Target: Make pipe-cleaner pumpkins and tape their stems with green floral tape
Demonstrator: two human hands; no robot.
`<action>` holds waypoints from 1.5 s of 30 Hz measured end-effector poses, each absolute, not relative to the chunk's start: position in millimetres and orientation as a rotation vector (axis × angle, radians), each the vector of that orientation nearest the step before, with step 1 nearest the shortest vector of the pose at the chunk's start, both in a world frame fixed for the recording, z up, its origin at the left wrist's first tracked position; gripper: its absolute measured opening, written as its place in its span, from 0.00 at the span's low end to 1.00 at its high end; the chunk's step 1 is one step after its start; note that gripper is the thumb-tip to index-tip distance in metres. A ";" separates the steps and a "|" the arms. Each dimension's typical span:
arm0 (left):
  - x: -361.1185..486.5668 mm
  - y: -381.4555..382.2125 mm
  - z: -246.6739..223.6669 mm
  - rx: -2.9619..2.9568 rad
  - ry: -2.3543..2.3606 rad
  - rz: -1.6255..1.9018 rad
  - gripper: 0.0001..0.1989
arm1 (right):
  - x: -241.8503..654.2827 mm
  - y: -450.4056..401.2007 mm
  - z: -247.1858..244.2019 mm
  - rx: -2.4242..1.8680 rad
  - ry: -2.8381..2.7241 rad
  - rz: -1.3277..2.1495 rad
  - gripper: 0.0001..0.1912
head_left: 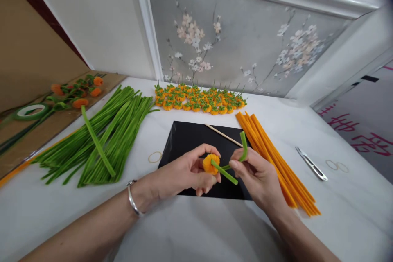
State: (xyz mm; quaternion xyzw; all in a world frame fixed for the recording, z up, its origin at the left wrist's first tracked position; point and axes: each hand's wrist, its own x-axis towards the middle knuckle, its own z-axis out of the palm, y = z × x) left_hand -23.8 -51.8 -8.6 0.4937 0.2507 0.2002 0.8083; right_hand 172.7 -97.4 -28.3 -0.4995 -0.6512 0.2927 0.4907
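Between the thumb and fingers of my left hand [193, 174] is a small orange pumpkin shape [209, 163] made of fuzzy pipe cleaner. A green pipe cleaner [226, 175] runs from it, with one end jutting toward the lower right. My right hand [256, 174] pinches another stretch of the green stem, whose curved tip [244, 144] rises above the fingers. Both hands are above a black board [192, 139] on the white table. A thin wooden stick [222, 134] lies across the board, its lower end hidden behind my right hand.
Green pipe cleaners [107, 143] lie piled at left, orange ones [273, 155] at right. Rows of finished little pumpkins [196, 100] line the back by the wall. A craft knife [311, 163], rubber bands [337, 166], green tape [30, 111] and orange-headed stems [80, 102] lie around.
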 end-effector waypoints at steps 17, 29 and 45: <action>-14.2 -58.3 -7.6 1.412 0.749 0.154 0.04 | 162.2 -101.9 -26.6 -1.063 -1.448 0.997 0.06; -7.3 -63.9 -15.0 1.379 0.624 0.065 0.07 | 156.9 -100.2 -31.1 -1.040 -1.371 1.218 0.05; -11.8 -66.4 -31.9 2.101 0.763 0.643 0.13 | 152.6 -106.5 -22.5 -1.164 -1.746 0.825 0.11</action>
